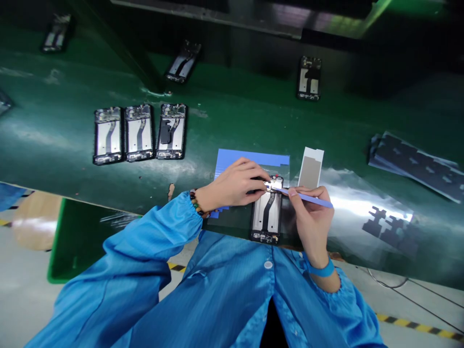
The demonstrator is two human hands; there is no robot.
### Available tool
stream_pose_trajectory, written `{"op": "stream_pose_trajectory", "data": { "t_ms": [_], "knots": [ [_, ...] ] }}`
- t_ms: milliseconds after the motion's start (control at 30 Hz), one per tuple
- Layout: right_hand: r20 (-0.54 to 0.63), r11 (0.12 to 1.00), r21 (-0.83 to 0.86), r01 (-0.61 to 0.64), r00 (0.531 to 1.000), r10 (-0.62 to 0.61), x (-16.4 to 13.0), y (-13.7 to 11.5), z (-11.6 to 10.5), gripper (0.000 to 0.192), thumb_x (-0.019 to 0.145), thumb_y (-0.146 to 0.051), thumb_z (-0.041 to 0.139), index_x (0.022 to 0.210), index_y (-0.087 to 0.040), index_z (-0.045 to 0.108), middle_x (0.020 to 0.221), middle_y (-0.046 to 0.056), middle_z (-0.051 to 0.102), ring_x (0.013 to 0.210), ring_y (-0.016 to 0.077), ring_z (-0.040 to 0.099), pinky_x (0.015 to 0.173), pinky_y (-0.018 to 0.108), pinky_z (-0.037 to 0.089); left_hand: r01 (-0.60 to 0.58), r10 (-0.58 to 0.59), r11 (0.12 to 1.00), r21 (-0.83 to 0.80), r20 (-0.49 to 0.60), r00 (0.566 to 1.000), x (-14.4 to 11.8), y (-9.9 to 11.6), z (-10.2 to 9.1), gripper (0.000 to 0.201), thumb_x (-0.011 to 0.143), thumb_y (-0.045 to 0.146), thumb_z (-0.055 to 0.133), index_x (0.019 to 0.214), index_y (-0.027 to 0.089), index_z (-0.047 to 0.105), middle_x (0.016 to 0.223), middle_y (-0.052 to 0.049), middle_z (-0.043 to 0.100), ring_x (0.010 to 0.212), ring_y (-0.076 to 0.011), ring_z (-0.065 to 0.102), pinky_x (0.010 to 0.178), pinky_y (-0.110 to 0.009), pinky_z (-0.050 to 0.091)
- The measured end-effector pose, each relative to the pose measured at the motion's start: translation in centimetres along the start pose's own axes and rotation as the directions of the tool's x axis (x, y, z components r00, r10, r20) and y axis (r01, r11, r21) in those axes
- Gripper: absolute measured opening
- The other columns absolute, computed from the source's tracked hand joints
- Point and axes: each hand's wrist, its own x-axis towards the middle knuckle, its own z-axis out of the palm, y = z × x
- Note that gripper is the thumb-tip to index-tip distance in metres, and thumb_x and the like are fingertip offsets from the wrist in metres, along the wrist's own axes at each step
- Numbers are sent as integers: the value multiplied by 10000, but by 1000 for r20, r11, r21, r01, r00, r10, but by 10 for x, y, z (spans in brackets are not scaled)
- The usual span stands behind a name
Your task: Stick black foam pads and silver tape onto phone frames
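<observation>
An opened phone lies at the table's front edge before me, its inside facing up with a dark flex cable running down the middle. My right hand grips blue-purple tweezers, whose tip meets the bright top part of the phone. From the other side my left hand reaches over the phone's top left, fingers bent and drawn together. What those fingertips pinch, if anything, is too small to make out. Partly under the left hand is a blue sheet. A white and grey strip lies just beyond my right hand.
Several more opened phones, such as this one, lie at the left and far back on the green table. Clear film with black cut-outs and stacked dark sheets are at the right. A green bin stands below the left edge.
</observation>
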Motion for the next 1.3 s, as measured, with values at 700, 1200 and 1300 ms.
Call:
{"op": "stream_pose_trajectory", "data": {
  "t_ms": [700,1200,1300],
  "knots": [
    [-160,982,-37,186,969,-190,119,-12,-64,388,769,-355,971,852,-241,609,775,-17,702,809,218,797,926,424,655,-112,114,990,81,-27,993,25,9,1,180,1088,258,640,1151,170,783,1172,-57,824,1174,-199,754,987,-338,627],
    [-118,993,-76,94,988,-103,135,12,-68,436,755,-412,966,845,-250,571,737,-59,692,819,225,811,809,377,633,-183,135,970,160,271,953,111,-12,41,556,1094,547,598,1407,91,663,1481,-191,683,1326,-338,643,1087,-474,448],
    [-167,993,36,111,981,-103,121,-1,-68,454,748,-394,975,820,-259,547,741,-67,681,795,210,797,889,416,646,-155,122,981,115,250,960,107,-13,35,552,1097,535,598,1449,112,647,1518,-185,664,1374,-333,630,1160,-498,433]
  ]
}}
